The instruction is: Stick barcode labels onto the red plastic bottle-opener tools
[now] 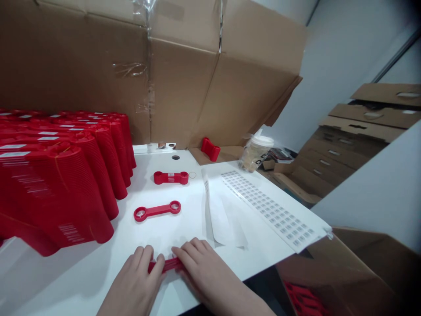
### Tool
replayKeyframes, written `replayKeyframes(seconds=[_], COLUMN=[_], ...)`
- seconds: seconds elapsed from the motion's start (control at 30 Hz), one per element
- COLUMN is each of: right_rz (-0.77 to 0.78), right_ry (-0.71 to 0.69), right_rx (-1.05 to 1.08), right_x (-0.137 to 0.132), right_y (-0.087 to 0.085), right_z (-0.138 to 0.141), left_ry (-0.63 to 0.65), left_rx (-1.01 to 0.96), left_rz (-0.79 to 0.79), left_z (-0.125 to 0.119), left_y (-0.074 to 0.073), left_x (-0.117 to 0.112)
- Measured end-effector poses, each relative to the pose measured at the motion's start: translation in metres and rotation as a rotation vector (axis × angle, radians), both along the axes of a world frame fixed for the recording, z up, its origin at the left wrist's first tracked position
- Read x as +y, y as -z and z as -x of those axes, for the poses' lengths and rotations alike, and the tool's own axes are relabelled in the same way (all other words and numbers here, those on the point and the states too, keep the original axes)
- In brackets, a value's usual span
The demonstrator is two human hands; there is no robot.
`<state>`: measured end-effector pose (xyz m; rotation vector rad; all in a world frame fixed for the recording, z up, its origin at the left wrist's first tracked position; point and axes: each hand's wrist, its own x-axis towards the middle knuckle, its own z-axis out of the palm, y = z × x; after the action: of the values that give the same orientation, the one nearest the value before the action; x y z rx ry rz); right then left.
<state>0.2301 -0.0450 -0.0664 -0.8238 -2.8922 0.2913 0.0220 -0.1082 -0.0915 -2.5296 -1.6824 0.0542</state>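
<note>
Near the front of the white table, my left hand and my right hand are closed on the two ends of a small stack of red plastic links. Only the stack's middle shows; its ends are hidden under my fingers. Just beyond it lies a single flat red link with a ring at each end. Farther back rests a thicker stack of red links bearing a small label, with a thin rubber band beside it. At the left stand several tall rows of stacked red links with white labels.
Right of my hands lie a curled white paper and a sheet of small printed labels. A lidded cup in a plastic bag and another red stack stand behind. Cardboard walls the back. Below right, an open carton holds red pieces.
</note>
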Motion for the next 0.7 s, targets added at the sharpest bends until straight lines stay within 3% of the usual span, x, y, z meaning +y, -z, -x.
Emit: replayKeyframes(seconds=[0.13,0.27,0.4,0.53,0.6,0.7], right_rz=[-0.068,-0.122,-0.210,-0.332,-0.352,-0.298], right_ry=[-0.032,-0.038,-0.066,-0.123,-0.168,-0.200], right_rx=[0.008,0.020,0.022,0.106,0.148,0.133], right_x=[0.008,0.008,0.008,0.011,0.013,0.020], right_y=[0.012,0.020,0.026,0.012,-0.004,-0.031], right_z=[0.001,-0.001,0.001,0.007,0.010,0.014], left_ry=[0.014,-0.024,-0.023,-0.097,-0.191,-0.251], left_rx=[-0.008,-0.069,-0.107,-0.325,-0.545,-0.683], left_rz=[-0.072,-0.049,-0.009,0.176,0.370,0.462], left_z=[0.013,0.015,0.012,0.012,0.013,0.017], left_y=[0.011,0.019,0.015,-0.013,-0.035,-0.066], left_x=[0.000,0.003,0.003,0.003,0.007,0.020])
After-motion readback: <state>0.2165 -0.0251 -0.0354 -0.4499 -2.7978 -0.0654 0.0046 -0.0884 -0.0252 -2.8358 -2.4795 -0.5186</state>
